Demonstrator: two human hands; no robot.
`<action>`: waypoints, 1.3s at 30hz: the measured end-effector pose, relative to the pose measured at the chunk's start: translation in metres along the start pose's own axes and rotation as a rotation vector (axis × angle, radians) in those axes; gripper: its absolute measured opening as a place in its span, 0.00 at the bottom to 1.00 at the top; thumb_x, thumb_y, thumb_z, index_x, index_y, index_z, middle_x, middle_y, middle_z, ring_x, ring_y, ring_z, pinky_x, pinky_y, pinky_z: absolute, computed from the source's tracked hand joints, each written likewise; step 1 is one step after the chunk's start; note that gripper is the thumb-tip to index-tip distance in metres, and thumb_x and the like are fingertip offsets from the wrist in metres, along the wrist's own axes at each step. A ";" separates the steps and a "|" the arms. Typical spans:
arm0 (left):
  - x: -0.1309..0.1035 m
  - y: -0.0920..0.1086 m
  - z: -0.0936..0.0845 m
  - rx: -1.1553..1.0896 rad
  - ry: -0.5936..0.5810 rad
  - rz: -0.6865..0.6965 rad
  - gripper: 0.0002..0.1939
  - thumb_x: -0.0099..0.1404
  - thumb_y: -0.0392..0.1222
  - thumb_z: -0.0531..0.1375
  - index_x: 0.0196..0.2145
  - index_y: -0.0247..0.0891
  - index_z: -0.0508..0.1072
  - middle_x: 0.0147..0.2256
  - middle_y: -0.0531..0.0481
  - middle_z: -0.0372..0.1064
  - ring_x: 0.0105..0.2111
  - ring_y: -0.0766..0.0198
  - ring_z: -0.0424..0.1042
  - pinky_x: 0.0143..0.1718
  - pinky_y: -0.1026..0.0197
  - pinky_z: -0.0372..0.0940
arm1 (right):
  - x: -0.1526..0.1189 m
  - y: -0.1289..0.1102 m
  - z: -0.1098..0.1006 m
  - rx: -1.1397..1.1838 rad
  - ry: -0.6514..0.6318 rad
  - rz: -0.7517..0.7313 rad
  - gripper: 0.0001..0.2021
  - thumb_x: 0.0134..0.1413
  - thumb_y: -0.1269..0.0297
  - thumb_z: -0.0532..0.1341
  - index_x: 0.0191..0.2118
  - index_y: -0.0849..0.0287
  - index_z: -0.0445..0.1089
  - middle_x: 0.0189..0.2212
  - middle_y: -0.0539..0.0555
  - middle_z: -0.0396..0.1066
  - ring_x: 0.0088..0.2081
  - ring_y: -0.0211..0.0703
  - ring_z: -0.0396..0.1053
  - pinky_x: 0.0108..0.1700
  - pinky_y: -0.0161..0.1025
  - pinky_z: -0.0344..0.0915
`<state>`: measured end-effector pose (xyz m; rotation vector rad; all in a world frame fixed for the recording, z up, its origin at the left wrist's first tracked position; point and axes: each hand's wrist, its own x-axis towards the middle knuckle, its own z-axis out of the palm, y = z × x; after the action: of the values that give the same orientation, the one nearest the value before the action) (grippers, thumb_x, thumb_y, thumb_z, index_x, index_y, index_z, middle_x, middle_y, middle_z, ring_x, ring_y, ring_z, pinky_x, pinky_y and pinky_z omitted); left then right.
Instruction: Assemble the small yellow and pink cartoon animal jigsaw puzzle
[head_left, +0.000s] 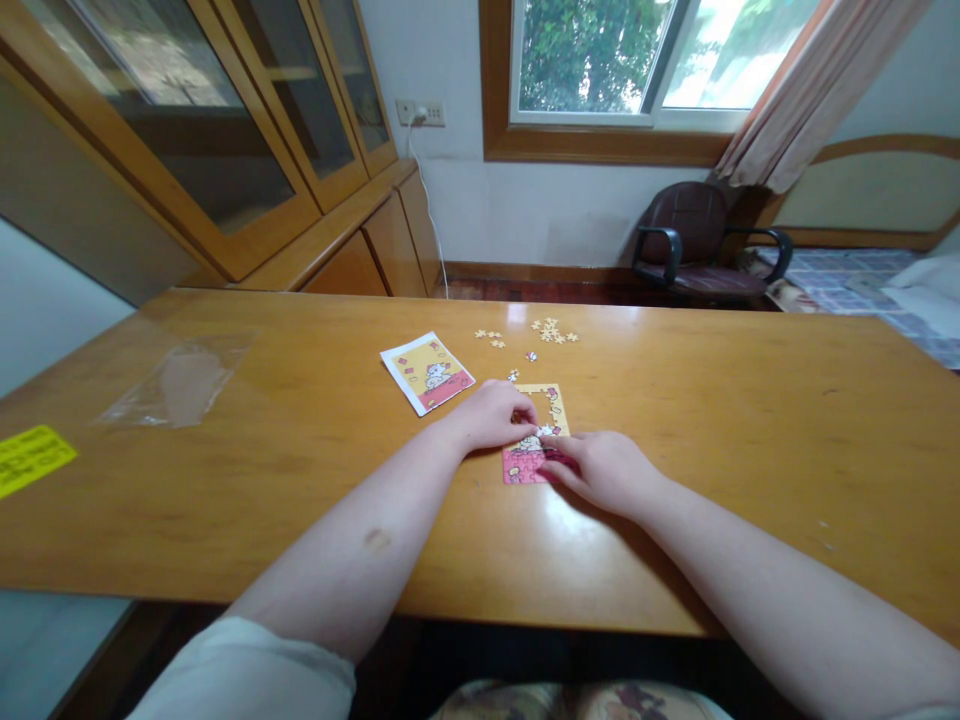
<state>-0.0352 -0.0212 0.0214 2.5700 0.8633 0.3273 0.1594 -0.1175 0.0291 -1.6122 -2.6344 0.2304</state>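
Room: a wooden table [675, 480] below a window [652, 60], with glass-door cabinets [225, 130] to the left and a dark armchair [697, 250] beyond the far edge.
Puzzle: a small, partly built jigsaw puzzle [534, 440] lies flat mid-table; its yellow frame edge and pink bottom strip are joined, and the middle looks unfilled.
Left hand: the left hand [491, 415] rests palm-down on the puzzle's left side, fingers curled together at the inner gap, likely pressing a piece or steadying the frame; whether it pinches anything I cannot tell.
Right hand: the right hand [604, 470] lies on the lower right corner, fingers close together and flat, seemingly bracing it against sliding.
Picture card: a printed card [427, 373] lies just left of the puzzle, within easy sight as a guide.
Loose pieces: scattered pieces [551, 332] wait beyond the puzzle.
Left end: a clear plastic bag [180, 380] and a yellow label [30, 458] lie well apart.
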 end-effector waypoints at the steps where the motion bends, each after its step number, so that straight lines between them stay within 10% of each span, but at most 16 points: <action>1: 0.000 0.000 0.000 0.000 0.002 0.001 0.07 0.58 0.42 0.61 0.30 0.41 0.79 0.29 0.52 0.76 0.32 0.64 0.70 0.38 0.60 0.62 | 0.000 0.000 0.000 0.001 -0.002 0.003 0.19 0.62 0.49 0.50 0.50 0.50 0.69 0.31 0.54 0.75 0.28 0.42 0.71 0.28 0.35 0.53; 39: -0.001 0.000 -0.003 0.032 0.019 -0.012 0.07 0.54 0.37 0.59 0.30 0.41 0.76 0.28 0.53 0.73 0.32 0.63 0.68 0.36 0.62 0.60 | 0.003 0.000 0.004 0.020 0.013 0.038 0.21 0.61 0.47 0.50 0.52 0.52 0.68 0.34 0.56 0.76 0.31 0.45 0.73 0.29 0.36 0.57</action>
<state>-0.0368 -0.0213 0.0241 2.5940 0.8968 0.3383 0.1577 -0.1155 0.0247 -1.6531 -2.5847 0.2462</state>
